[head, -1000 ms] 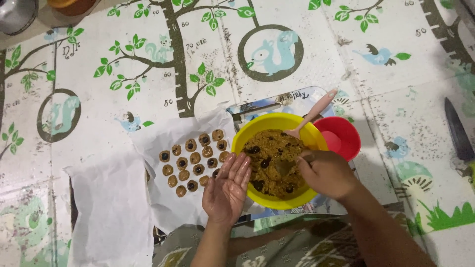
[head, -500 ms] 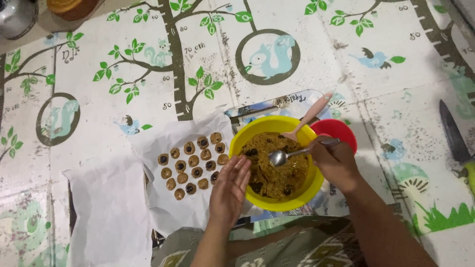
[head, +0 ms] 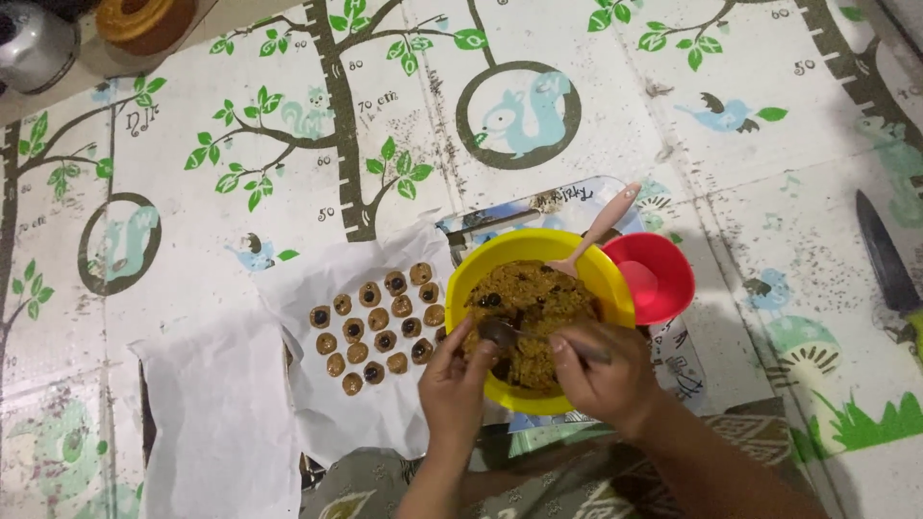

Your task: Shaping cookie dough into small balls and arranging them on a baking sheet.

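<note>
Both hands met just over the near rim of the yellow bowl [head: 481, 279]. The left hand [head: 457, 380] reached in from below, fingers curled, tips toward the bowl's middle. The right hand [head: 601, 370] was closed around a spoon handle, its forearm angling away toward the lower right.

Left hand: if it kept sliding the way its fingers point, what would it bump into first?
The left hand points up and right, so it would likely meet the spoon over the dough in the yellow bowl; depth is hard to judge.
</note>
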